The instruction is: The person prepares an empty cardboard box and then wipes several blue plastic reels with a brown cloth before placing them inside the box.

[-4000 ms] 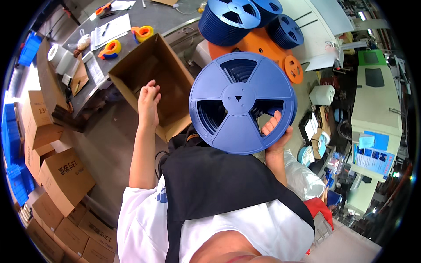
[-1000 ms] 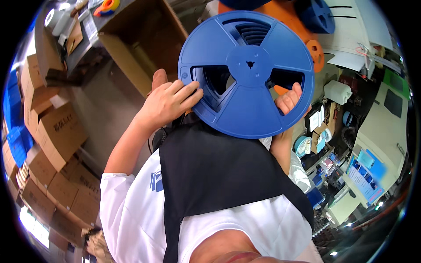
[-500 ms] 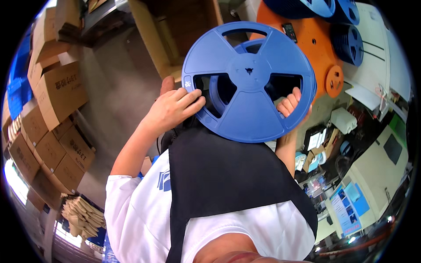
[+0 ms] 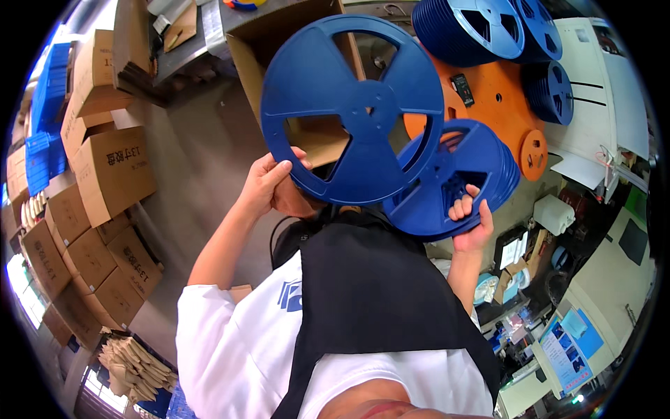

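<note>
My left hand (image 4: 271,180) grips the lower left rim of a blue plastic reel disc (image 4: 364,174), fingers behind it and thumb in front. The disc is tilted and has large cut-out windows. Through them show an open cardboard box and part of an orange surface. My right hand (image 4: 473,222) is closed round the lower right edge of a stack of several blue reel discs (image 4: 427,215), its fingers coming through a window. The stack is held lower and to the right, partly covered by the single disc. Beneath my left hand shows something brown I cannot make out.
The open cardboard box (image 4: 244,73) stands ahead. An orange round surface (image 4: 487,120) at the far right carries stacked blue reels (image 4: 466,31), a small black device (image 4: 462,89) and a small orange disc (image 4: 533,155). Cardboard cartons (image 4: 115,167) are piled at left.
The single disc has come away from the stack, moving left and up with my left hand. My right hand has lowered the stack, now plainly visible. The view has shifted slightly.
</note>
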`<state>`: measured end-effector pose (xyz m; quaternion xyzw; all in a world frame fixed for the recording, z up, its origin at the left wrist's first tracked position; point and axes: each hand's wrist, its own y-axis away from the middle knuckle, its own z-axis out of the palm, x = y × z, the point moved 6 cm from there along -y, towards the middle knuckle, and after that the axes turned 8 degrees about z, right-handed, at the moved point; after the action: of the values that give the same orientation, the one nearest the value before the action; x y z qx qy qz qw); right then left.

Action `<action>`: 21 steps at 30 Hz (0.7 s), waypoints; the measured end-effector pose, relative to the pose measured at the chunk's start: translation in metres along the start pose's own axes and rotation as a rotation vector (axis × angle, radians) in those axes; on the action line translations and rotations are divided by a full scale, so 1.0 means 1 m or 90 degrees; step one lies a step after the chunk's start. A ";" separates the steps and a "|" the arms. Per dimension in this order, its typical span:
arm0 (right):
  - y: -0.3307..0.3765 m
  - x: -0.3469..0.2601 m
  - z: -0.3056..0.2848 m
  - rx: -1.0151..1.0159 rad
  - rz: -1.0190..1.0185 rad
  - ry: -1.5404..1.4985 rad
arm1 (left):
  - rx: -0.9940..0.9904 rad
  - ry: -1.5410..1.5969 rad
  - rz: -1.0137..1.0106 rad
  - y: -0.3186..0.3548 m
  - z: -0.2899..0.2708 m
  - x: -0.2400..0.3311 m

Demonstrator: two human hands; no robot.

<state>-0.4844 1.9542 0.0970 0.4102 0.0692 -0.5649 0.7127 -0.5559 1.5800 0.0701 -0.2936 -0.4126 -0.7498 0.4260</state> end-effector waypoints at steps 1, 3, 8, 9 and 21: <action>0.003 0.001 -0.005 -0.005 -0.003 -0.004 | 0.024 0.084 -0.003 -0.003 -0.008 -0.003; 0.008 0.002 -0.013 0.034 -0.014 -0.022 | 0.046 0.116 0.007 -0.006 -0.026 -0.010; 0.023 0.007 -0.031 0.084 0.004 -0.078 | 0.103 0.200 0.005 -0.010 -0.045 -0.024; 0.025 0.009 -0.032 0.089 0.010 -0.075 | 0.109 0.203 0.000 -0.010 -0.048 -0.027; 0.056 0.050 -0.054 0.340 0.054 -0.038 | 0.152 0.098 -0.127 -0.028 -0.079 -0.049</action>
<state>-0.3994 1.9541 0.0618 0.5693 -0.1206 -0.5444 0.6041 -0.5644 1.5391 -0.0171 -0.1399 -0.4921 -0.7542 0.4116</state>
